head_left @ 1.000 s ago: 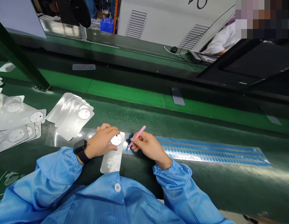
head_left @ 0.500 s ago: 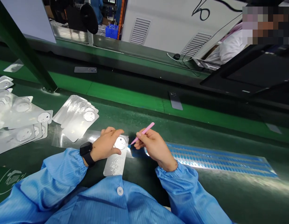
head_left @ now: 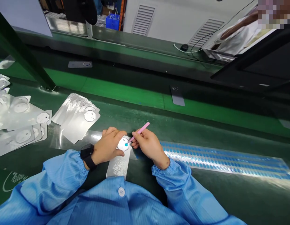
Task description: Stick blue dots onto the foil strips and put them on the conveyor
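Observation:
A pale, flat phone back panel (head_left: 118, 162) with a round white camera area lies in front of me. My left hand (head_left: 110, 143) holds its upper left edge, thumb and forefinger curved apart around the camera area. Between the fingers of my right hand (head_left: 148, 145) are slim pink tweezers (head_left: 142, 128), pointing down to the left. Their tip meets a small bright blue dot (head_left: 126, 144) on the white camera area. To the right lies a long clear sheet (head_left: 219, 159) with rows of blue dots, its left end partly behind my right hand.
Fanned phone back panels (head_left: 76, 120) lie left of my hands, with a larger pile (head_left: 20, 115) farther left. A green post (head_left: 23, 47) rises at the left. Beyond is a green belt (head_left: 126, 93) carrying single panels. A dark screen-like box (head_left: 259, 65) and a person stand at the far right.
My right hand has moved slightly left, bringing the tweezers' tip and blue dot from beside the panel onto its camera area. The left hand stays at the panel; the view has shifted a little.

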Available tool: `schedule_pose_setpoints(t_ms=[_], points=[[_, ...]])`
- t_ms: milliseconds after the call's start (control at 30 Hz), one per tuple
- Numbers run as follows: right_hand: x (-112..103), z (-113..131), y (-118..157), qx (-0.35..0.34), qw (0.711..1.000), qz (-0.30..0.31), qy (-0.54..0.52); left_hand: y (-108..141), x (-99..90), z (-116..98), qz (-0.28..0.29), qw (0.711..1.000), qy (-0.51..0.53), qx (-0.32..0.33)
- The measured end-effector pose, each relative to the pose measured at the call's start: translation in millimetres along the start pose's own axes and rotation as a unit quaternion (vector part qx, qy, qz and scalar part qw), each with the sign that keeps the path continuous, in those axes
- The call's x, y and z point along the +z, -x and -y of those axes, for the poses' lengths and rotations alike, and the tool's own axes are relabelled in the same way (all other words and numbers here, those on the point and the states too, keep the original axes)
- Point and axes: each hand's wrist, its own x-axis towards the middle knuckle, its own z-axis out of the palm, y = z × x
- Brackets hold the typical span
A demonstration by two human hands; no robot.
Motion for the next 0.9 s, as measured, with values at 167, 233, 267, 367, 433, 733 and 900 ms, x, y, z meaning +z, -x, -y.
schedule_pose_setpoints(t_ms=[167,233,267,367,433,733,900], points=[[0.0,0.7,-0.8,0.003,1.0,0.002,-0.003,0.1,-0.2,0.0,0.002,1.0,0.007,-0.001],[-0.3,-0.3,-1.2,0.0,1.0,0.004,0.001,0.2,0.0,0.3,0.002,1.0,0.007,0.0],[-0.5,-0.8,-1.3,0.0,1.0,0.004,0.005,0.3,0.1,0.5,0.003,1.0,0.005,0.001],[-0.5,-1.6,-1.1,-0.003,1.0,0.0,0.021,0.5,0.3,1.0,0.003,1.0,-0.001,0.004],[0.0,-1.2,-0.7,-0.006,1.0,-0.001,0.026,0.5,0.4,1.2,0.0,1.0,-0.001,0.006],[2.6,4.3,2.1,-0.004,1.0,-0.009,0.022,1.1,-0.5,0.6,0.01,1.0,-0.005,0.007],[2.5,2.9,2.5,-0.009,0.999,-0.01,0.03,1.0,0.0,0.7,0.008,1.0,-0.003,0.009]])
